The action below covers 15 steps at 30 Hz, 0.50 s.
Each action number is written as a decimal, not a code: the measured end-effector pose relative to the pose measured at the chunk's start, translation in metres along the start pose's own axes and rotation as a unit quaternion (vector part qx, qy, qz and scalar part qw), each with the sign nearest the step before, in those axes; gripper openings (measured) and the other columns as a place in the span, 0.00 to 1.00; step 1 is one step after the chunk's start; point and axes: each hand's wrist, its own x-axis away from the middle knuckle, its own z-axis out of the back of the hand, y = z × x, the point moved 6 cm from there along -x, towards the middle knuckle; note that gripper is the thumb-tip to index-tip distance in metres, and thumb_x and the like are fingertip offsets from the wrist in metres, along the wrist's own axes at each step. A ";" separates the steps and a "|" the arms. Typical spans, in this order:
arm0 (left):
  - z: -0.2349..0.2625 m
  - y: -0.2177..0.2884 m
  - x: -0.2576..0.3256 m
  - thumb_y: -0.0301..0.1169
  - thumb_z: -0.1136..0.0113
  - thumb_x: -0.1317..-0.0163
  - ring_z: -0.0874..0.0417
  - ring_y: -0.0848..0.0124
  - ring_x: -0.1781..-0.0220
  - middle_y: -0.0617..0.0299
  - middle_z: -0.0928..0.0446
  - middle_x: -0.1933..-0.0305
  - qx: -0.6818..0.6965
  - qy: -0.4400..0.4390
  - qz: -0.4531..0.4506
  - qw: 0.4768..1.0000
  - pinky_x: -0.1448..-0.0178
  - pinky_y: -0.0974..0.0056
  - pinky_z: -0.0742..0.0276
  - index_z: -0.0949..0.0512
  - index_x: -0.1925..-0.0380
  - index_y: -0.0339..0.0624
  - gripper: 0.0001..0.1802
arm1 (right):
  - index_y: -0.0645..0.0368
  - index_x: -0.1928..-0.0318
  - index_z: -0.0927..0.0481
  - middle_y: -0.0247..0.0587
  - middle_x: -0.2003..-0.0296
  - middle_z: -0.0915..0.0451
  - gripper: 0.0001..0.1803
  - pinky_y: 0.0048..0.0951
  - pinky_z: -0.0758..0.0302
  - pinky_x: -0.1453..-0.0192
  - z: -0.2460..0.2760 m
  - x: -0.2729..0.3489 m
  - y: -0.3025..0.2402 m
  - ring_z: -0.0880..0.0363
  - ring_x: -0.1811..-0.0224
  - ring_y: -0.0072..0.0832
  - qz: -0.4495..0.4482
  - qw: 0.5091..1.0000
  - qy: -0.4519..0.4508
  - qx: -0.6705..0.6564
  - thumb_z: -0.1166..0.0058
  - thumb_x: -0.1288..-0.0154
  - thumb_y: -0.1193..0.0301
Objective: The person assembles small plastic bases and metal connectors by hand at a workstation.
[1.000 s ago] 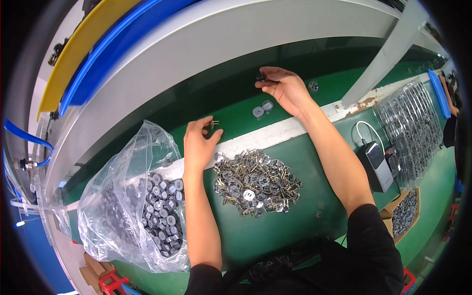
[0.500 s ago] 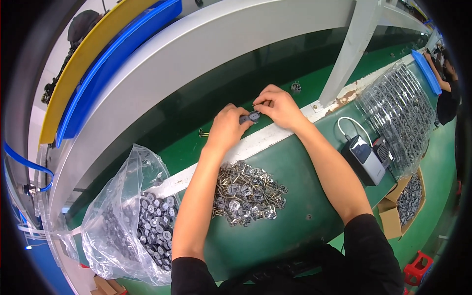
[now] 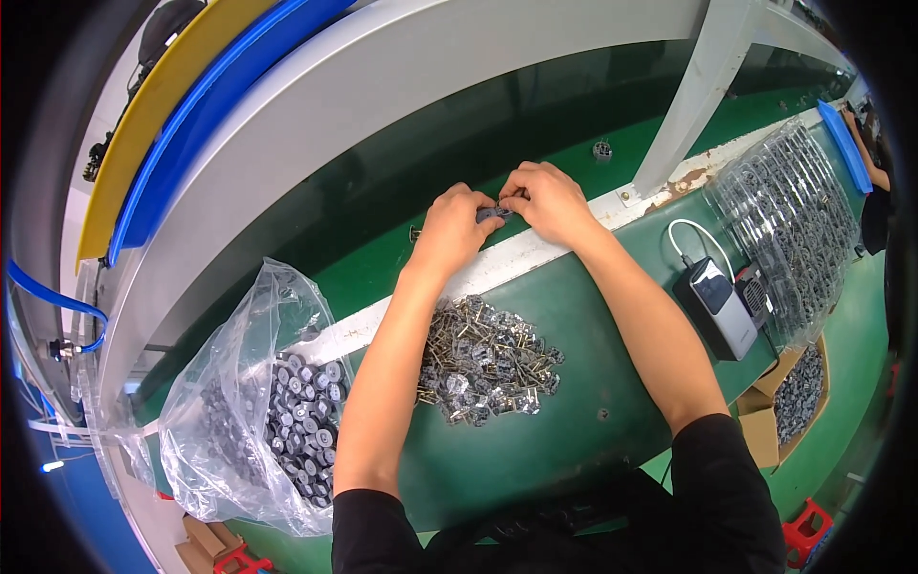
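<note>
My left hand (image 3: 453, 230) is closed round a small dark grey plastic part (image 3: 492, 216) above the green conveyor belt. Pinched fingers of my right hand (image 3: 549, 203) meet the far side of that part; whatever sits between their tips is hidden. Just left of my left hand, a small piece with brass-coloured pins (image 3: 414, 233) lies on the belt, partly covered. Nearer to me, between my forearms, is a heap of small clear-and-metal pieces with pins (image 3: 488, 364). Beside my left forearm, a clear plastic bag (image 3: 215, 421) spills round grey plastic parts (image 3: 308, 421).
A white rail (image 3: 526, 253) divides the belt from the green table (image 3: 593, 325). To the right are a power bank (image 3: 717, 311) with a white cable, stacked clear trays (image 3: 789, 225) and a cardboard box (image 3: 760, 435) of small parts. A grey post (image 3: 693, 96) rises beyond the rail.
My right hand has come closer to my left, its fingertips now against the grey part. The whole view has shifted slightly.
</note>
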 end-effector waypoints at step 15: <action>0.054 -0.085 0.094 0.27 0.36 0.35 0.16 0.72 0.55 0.55 0.16 0.56 0.339 0.183 0.183 0.905 0.47 0.69 0.21 0.21 0.51 0.27 0.15 | 0.53 0.57 0.16 0.36 0.63 0.25 0.14 0.40 0.34 0.50 -0.003 0.009 -0.035 0.26 0.56 0.37 0.188 0.955 0.225 0.045 0.40 0.47 0.72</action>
